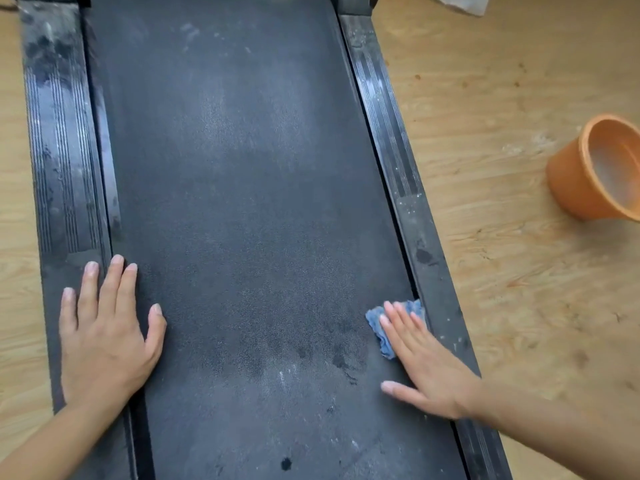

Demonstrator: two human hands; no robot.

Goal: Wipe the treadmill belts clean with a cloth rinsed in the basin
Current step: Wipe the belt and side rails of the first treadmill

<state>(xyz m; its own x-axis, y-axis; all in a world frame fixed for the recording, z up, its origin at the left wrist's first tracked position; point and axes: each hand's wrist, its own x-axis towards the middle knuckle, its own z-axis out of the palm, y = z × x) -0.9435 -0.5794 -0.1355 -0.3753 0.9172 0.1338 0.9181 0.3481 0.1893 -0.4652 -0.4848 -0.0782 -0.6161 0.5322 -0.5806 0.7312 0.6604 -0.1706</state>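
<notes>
I am looking down at a pale wooden floor (502, 133), where the dusty black treadmill belt (235, 168) is running lengthwise away from me between grimy side rails (59, 133). The orange basin (568, 181) is sitting on the floor to the right, holding cloudy water. My right hand (426, 362) is pressing flat, fingers straight, on the crumpled blue cloth (377, 323) at the belt's right edge. My left hand (104, 341) is resting spread across the left rail and belt edge.
</notes>
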